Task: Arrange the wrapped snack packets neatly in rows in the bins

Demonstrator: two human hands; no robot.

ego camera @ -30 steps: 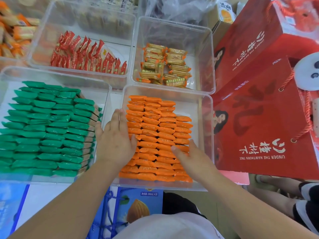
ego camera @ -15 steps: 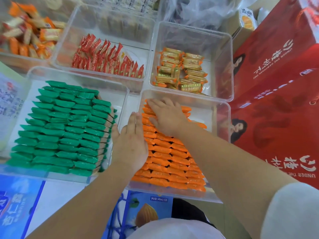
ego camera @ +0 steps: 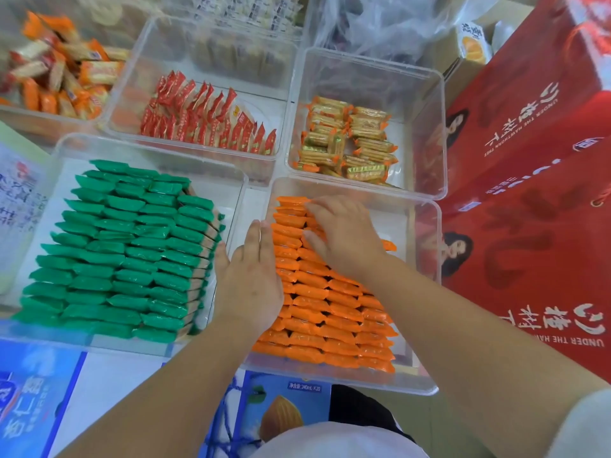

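A downward view was given over several clear bins set close together on a white surface point(ego camera: 109, 375). In the near right bin point(ego camera: 426, 292), orange packets point(ego camera: 330, 319) were laid in tight overlapping rows that filled most of the floor. The left hand point(ego camera: 248, 276) was laid flat against the left edge of those rows, released, its fingers straight and together. The right hand point(ego camera: 344, 239) was rested on the far rows, fingers relaxed and slightly bent, with nothing grasped. To the left, a second bin point(ego camera: 148, 150) was filled with rows of green packets point(ego camera: 125, 252). Behind it, red packets point(ego camera: 205, 120) were stood on edge in a row. Behind the near right bin, gold packets point(ego camera: 350, 140) were stacked loosely. At far left, mixed packets point(ego camera: 56, 77) in orange and white were heaped in disorder. Red gift boxes point(ego camera: 529, 209) with white lettering were stacked along the right side, just beside the bins. Blue cartons point(ego camera: 291, 408) were seen at the near edge, and a crumpled clear bag point(ego camera: 380, 24) at the back
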